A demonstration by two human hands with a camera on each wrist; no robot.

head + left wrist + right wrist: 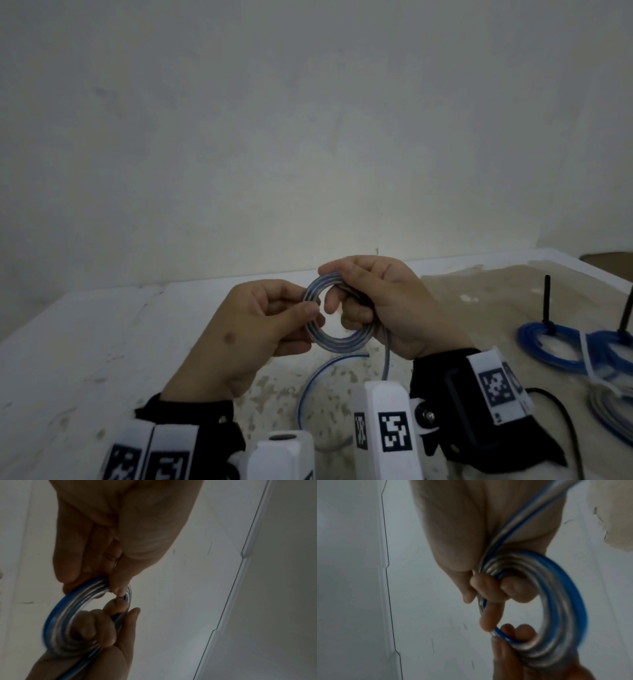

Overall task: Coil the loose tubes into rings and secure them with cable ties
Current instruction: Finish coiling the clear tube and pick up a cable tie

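Gripping the coiled tube (337,317) — left hand (253,329), right hand (383,301) — above the table (68,342)

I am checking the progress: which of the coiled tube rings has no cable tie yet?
The clear, blue-striped tube ring held up between the left hand and right hand. The blue tube rings at the right lie on the table, each bearing a black cable tie.

A white counter (85,342) lies beneath the hands, its surface speckled and worn. To the right of the hands a tan, stained patch (479,308) covers part of it. Behind the hands rises a plain pale wall (308,120), faintly smudged. A dark thing (606,257) shows at the far right edge, too cut off to tell.
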